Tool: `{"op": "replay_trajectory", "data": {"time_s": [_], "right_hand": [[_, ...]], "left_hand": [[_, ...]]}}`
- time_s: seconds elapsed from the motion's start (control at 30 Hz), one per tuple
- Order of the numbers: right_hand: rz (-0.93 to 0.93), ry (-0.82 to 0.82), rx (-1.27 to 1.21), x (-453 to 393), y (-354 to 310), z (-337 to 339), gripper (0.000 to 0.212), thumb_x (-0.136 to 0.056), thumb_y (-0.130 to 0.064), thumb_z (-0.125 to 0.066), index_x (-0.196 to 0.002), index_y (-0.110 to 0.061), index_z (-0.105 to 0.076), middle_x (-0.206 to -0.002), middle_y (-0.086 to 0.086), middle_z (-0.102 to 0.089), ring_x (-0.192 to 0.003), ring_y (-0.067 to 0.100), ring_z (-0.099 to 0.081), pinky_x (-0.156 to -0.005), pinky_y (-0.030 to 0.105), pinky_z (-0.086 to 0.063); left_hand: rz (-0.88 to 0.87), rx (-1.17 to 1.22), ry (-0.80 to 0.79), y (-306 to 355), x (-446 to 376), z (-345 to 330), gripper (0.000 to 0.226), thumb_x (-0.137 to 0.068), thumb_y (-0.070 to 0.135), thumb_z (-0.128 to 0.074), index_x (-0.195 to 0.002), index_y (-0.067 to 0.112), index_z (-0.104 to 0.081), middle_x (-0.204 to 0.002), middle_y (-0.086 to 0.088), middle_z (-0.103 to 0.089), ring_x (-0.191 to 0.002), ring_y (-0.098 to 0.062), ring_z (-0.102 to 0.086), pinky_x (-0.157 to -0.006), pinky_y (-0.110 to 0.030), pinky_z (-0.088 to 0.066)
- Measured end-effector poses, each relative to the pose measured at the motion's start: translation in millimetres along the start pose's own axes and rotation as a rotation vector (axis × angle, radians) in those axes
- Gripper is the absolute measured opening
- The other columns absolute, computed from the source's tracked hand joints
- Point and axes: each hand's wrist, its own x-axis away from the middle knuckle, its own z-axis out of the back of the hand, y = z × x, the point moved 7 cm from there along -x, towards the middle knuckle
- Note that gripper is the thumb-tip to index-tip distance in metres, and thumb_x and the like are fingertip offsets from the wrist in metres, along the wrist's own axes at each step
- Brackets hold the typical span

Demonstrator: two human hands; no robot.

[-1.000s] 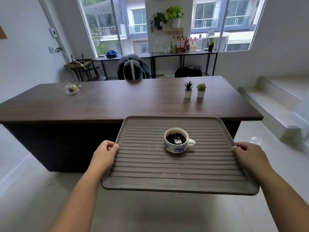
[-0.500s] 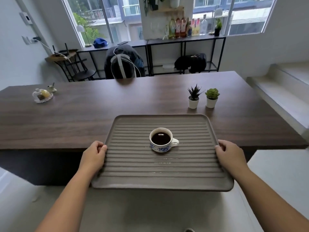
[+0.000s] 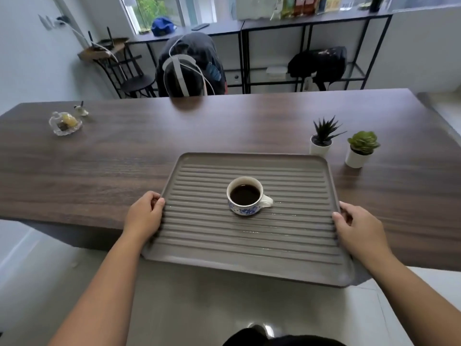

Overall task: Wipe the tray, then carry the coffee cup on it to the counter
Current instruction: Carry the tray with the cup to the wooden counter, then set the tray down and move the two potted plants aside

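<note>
A grey ribbed tray (image 3: 249, 243) is held level, its far half over the dark wooden counter (image 3: 124, 158) and its near edge past the counter's front. A white cup with a blue pattern (image 3: 245, 196), full of black coffee, stands upright near the tray's middle, handle to the right. My left hand (image 3: 144, 216) grips the tray's left rim and my right hand (image 3: 356, 228) grips the right rim. Whether the tray touches the counter cannot be told.
Two small potted plants (image 3: 321, 138) (image 3: 361, 149) stand on the counter just right of the tray's far corner. A glass dish (image 3: 64, 122) sits at the far left. A person (image 3: 184, 71) sits behind the counter; shelving lines the window wall.
The tray with the cup has come forward from in front of the counter to over its near part. The counter looms closer, and both hands keep their hold.
</note>
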Motion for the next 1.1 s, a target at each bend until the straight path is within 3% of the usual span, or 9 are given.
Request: {"op": "replay_trajectory", "data": {"time_s": [0.17,0.27,0.4,0.53,0.8,0.97,1.1], "right_hand": [[-0.028,0.012,0.033,-17.7,-4.5,-7.4,0.034,-0.090,-0.018,-0.055,-0.122,-0.008,-0.062,-0.092,0.009,-0.062,-0.086,0.026,-0.053,-0.074,0.027,-0.031],[-0.019,0.047,0.030,-26.1,-11.1,-9.6,0.029,-0.091,-0.014,-0.054,-0.118,-0.008,-0.063,-0.087,0.006,-0.056,-0.082,0.024,-0.049,-0.073,0.028,-0.031],[-0.012,0.079,0.059,-38.5,-15.3,-15.3,0.028,-0.092,-0.010,-0.052,-0.117,-0.004,-0.062,-0.094,0.019,-0.062,-0.092,0.036,-0.056,-0.073,0.031,-0.033],[-0.019,0.090,0.098,-49.5,-14.9,-21.4,0.032,-0.093,-0.014,-0.048,-0.121,-0.005,-0.060,-0.100,0.019,-0.061,-0.096,0.037,-0.056,-0.079,0.037,-0.042],[-0.096,0.085,0.130,-74.5,-14.8,-24.3,0.041,-0.096,-0.025,-0.043,-0.134,-0.013,-0.051,-0.114,0.017,-0.056,-0.107,0.036,-0.053,-0.083,0.039,-0.044],[-0.205,0.030,0.121,-84.9,-6.6,-17.3,0.046,-0.098,-0.032,-0.038,-0.141,-0.016,-0.044,-0.127,0.017,-0.051,-0.117,0.035,-0.049,-0.092,0.038,-0.041],[-0.261,0.006,0.038,-87.8,4.1,-7.1,0.049,-0.094,-0.022,-0.038,-0.143,-0.014,-0.040,-0.133,0.018,-0.045,-0.122,0.034,-0.044,-0.098,0.034,-0.037]], "left_hand": [[0.024,0.046,-0.014,-3.9,-18.8,-4.8,0.012,-0.096,0.029,-0.051,-0.094,0.021,-0.059,-0.082,0.001,-0.064,-0.083,-0.025,-0.060,-0.073,-0.035,-0.044],[0.040,0.037,-0.014,-8.3,-31.2,-7.6,0.011,-0.094,0.037,-0.050,-0.091,0.029,-0.057,-0.081,0.005,-0.064,-0.084,-0.026,-0.062,-0.083,-0.044,-0.050],[0.039,0.004,0.011,-6.9,-44.8,-10.5,0.012,-0.094,0.039,-0.049,-0.088,0.031,-0.056,-0.080,0.007,-0.064,-0.088,-0.026,-0.060,-0.090,-0.048,-0.045],[0.046,0.001,0.022,-9.2,-56.5,-12.6,0.012,-0.094,0.041,-0.048,-0.088,0.033,-0.056,-0.080,0.008,-0.065,-0.089,-0.025,-0.060,-0.089,-0.047,-0.044],[0.043,0.018,0.042,-0.9,-76.0,-19.7,0.015,-0.092,0.045,-0.046,-0.090,0.033,-0.054,-0.083,0.005,-0.066,-0.088,-0.030,-0.062,-0.091,-0.051,-0.046],[0.035,-0.005,0.033,22.2,-91.5,-31.1,0.019,-0.094,0.046,-0.044,-0.093,0.031,-0.056,-0.089,0.005,-0.064,-0.101,-0.032,-0.058,-0.096,-0.046,-0.039],[0.026,-0.039,0.025,48.2,-99.9,-42.6,0.019,-0.097,0.040,-0.045,-0.097,0.027,-0.059,-0.093,0.001,-0.062,-0.112,-0.032,-0.051,-0.096,-0.045,-0.029]]}}
